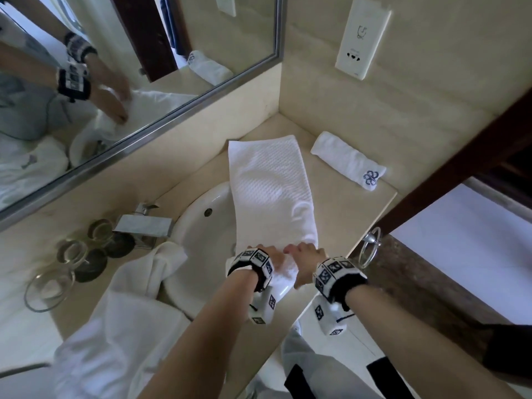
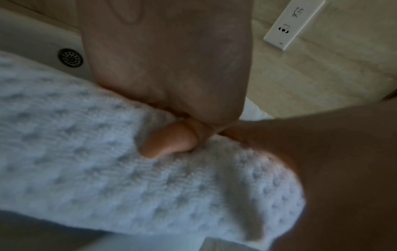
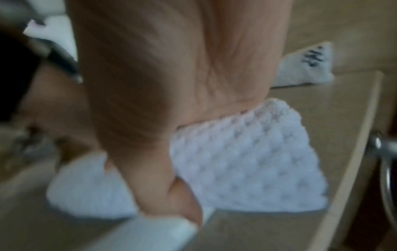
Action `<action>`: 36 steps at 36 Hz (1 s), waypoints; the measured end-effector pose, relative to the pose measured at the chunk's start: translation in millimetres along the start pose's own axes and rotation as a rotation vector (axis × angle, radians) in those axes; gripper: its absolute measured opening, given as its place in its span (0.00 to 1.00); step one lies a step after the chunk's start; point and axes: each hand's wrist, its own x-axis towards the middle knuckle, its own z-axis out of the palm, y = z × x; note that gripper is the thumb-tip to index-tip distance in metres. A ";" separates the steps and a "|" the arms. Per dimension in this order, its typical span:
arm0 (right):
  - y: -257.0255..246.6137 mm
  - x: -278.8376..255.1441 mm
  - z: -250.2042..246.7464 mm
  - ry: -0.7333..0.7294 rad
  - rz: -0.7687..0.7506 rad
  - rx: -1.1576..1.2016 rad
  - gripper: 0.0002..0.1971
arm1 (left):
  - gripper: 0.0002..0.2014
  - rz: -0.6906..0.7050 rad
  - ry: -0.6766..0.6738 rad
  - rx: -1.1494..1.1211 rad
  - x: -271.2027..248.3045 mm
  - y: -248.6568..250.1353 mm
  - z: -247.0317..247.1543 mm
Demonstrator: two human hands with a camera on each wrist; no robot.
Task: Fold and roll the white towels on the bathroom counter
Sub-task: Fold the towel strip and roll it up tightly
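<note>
A: What fills the upper left of the head view?

B: A mirror (image 1: 138, 53) in a metal frame, leaning over the beige counter (image 1: 339, 208).

A: And the wall at upper right?

B: Cream stone, with a white socket plate (image 1: 363, 38) mounted on it. A dark wooden door frame (image 1: 449, 171) cuts diagonally down the right side.

A: Anything lower?

B: A white sink (image 1: 207, 226) sunk in the counter at centre, a chrome tap (image 1: 144, 223) to its left, and a chrome ring holder (image 1: 371, 249) at the counter's right edge. Soft, even daylight.
</note>
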 end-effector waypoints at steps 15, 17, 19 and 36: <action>-11.0 14.7 -16.7 -0.086 -0.109 -0.261 0.19 | 0.40 0.130 0.141 0.144 -10.2 -6.9 42.8; -9.1 20.0 -14.5 -0.093 -0.107 -0.262 0.22 | 0.31 0.126 0.161 0.140 -6.5 -7.9 40.2; -4.6 18.2 -13.9 -0.099 -0.088 -0.262 0.34 | 0.27 0.115 0.171 0.127 -0.9 -6.5 35.5; 0.9 12.5 -32.8 -0.076 -0.050 -0.171 0.22 | 0.42 0.166 0.269 -0.032 9.2 -9.5 33.5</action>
